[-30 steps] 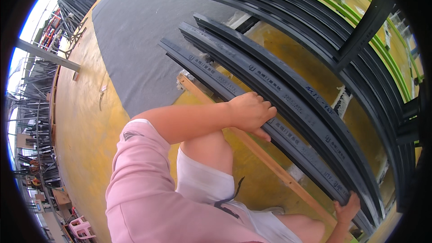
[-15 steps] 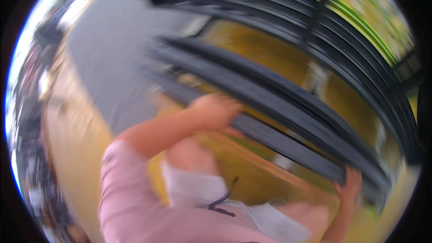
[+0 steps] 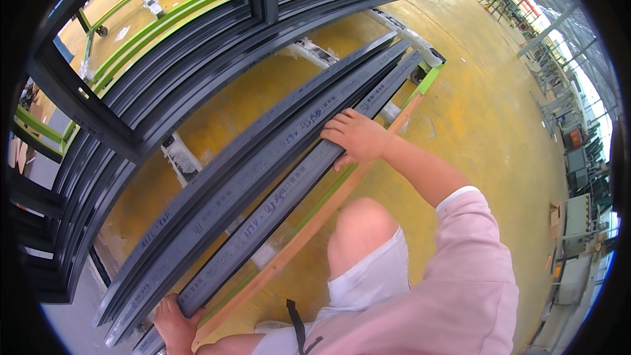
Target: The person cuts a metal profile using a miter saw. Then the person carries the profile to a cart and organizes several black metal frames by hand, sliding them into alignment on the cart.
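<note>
Several long dark grey metal profiles lie side by side, slanting from near left to far right. My left hand is closed around the near left end of the closest grey profile, its thumb along the inner edge. Toward the other end, my right hand grips the same profile, fingers over the top and thumb on the near side. Beyond it lie a middle grey profile and a far grey profile, touched by neither hand's palm. Handwritten and printed marks run along the upper faces.
Below the profiles is a green cart frame with plastic-wrapped crossbars and a wooden strip along its near side. Large dark window frames stand stacked beyond. Machines and benches line the right, past a yellow floor.
The view has swung sharply to the right and is now sharp instead of blurred. Both hands stay on the closest profile, appearing farther left in view.
</note>
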Demonstrator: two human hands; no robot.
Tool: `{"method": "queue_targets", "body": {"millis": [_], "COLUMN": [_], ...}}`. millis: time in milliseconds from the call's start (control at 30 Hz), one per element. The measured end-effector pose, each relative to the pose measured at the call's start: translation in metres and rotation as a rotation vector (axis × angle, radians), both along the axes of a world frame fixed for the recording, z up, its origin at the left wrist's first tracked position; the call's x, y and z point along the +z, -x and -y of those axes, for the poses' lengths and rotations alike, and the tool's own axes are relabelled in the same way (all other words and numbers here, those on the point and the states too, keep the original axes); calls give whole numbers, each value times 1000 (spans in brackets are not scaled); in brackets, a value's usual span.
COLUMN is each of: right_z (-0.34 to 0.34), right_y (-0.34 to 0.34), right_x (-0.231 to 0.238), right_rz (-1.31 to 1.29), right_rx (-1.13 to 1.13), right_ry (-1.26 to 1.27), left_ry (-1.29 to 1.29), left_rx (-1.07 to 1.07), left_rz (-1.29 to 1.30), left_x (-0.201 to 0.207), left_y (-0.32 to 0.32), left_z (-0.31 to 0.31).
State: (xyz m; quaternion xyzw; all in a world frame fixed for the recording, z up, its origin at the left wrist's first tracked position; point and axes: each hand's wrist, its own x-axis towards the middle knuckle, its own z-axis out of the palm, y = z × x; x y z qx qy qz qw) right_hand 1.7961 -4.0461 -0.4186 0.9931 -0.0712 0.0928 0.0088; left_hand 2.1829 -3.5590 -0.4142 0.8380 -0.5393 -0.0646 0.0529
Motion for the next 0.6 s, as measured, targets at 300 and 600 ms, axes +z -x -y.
{"method": "queue_targets", "body": {"millis": [300, 600], "right_z": [10, -1], "right_y": [-18, -48], "right_x": [3, 16], "right_rz": [-39, -351], "right_rx": [-138, -236], "right_ry": [-62, -150], "left_ry": [115, -27], "left_rx": [3, 37], "left_rz": [147, 195], "left_x": [-19, -10], "left_y": [-24, -24], "left_z": [7, 8]}}
